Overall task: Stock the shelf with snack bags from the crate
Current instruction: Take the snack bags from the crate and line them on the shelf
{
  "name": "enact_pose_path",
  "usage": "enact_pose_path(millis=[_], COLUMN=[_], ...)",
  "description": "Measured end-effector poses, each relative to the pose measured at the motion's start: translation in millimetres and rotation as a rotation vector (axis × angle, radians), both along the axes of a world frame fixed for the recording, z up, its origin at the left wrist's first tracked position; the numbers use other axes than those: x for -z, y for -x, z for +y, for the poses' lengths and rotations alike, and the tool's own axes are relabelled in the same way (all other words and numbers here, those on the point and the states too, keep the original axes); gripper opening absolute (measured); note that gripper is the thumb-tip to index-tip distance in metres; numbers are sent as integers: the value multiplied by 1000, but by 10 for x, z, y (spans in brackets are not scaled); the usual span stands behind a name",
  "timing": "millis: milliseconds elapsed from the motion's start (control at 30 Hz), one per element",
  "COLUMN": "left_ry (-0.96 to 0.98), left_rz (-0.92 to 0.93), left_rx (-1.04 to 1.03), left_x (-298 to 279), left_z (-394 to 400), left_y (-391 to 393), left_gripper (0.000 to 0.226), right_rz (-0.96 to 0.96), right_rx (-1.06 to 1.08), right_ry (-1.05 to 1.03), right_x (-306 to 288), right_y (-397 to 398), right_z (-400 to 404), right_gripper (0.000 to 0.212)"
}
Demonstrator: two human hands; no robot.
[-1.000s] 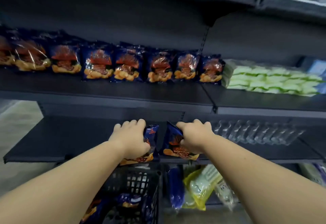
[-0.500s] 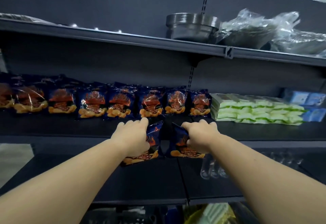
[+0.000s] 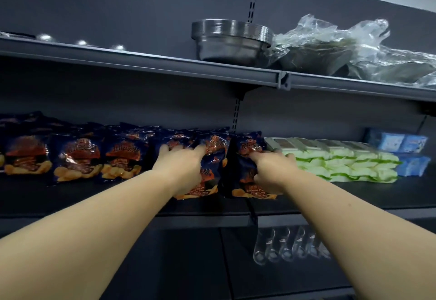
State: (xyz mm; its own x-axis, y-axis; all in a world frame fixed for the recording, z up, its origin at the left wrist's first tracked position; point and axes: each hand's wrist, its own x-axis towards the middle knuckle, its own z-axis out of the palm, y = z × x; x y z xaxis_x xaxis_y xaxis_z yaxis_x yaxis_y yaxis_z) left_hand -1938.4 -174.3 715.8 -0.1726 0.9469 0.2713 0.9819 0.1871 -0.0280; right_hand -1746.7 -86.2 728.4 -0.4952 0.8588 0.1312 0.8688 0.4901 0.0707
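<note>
Each of my hands holds a dark blue snack bag with orange chips printed on it. My left hand grips one bag and my right hand grips a second bag. Both bags stand on the dark middle shelf, in front of the right end of a row of several like snack bags. The crate is out of view.
Green-and-white packs and blue packs lie on the same shelf to the right. Stacked steel bowls and plastic-wrapped items sit on the top shelf. Clear glasses hang or lie below the shelf.
Both hands have risen with their bags from the lower shelf level up to the middle shelf and pushed in against the row. The view has tilted upward and the crate has left it.
</note>
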Motion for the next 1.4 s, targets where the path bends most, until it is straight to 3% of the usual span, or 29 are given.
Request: enact_pose_path(millis=[200, 400, 600, 800, 1400], left_ry=[26, -14, -8, 23, 6], left_rz=[-39, -71, -44, -22, -98], left_rx=[-72, -104, -127, -145, -124], left_x=[10, 161, 275, 216, 394], left_z=[754, 1227, 1549, 1700, 1911], left_y=[-166, -117, -42, -31, 27], left_gripper=[57, 44, 57, 67, 72], right_rz=[-62, 16, 87, 85, 104], right_rx=[-31, -182, -238, -226, -195], right_ry=[-11, 45, 70, 103, -32], right_x=[115, 228, 361, 439, 560], right_y=[-134, -111, 54, 177, 315], right_z=[895, 1415, 1760, 1946, 1945], right_gripper=[56, 55, 55, 45, 51])
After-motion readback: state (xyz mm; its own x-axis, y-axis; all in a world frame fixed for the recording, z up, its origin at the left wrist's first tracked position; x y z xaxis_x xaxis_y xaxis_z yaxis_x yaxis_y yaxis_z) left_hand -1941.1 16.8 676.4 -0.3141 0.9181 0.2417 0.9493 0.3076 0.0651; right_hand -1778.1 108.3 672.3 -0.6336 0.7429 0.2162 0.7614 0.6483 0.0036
